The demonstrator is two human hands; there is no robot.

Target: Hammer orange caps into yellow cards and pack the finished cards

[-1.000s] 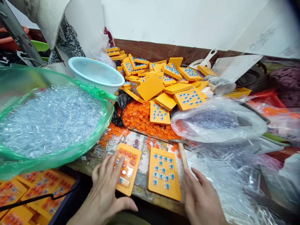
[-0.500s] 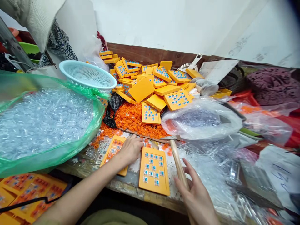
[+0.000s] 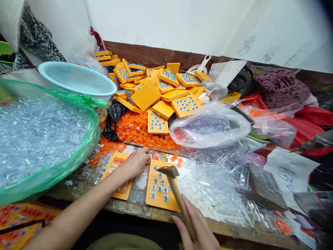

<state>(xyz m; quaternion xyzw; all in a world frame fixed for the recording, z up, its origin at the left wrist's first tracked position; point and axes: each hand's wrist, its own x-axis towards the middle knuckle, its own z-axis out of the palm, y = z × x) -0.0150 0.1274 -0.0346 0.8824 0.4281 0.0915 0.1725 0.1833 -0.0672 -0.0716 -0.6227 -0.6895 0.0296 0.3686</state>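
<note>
A hammer with a wooden handle is held by my right hand; its metal head hangs over the upper part of a yellow tray set with small clear and blue pieces. My left hand rests at that tray's upper left corner with its fingers closed; what they hold, if anything, is hidden. Under my left forearm lies a second yellow tray with orange rings in it, partly covered. Loose orange rings lie just beyond the first tray.
A green bag full of clear pieces stands at the left, below a light blue basket. Yellow trays are heaped at the back behind many orange rings. At the right are a clear bag and clear plastic pieces.
My right hand has brought the hammer left, its head now over the yellow tray. The camera view has shifted to the right. My left hand stays beside the tray.
</note>
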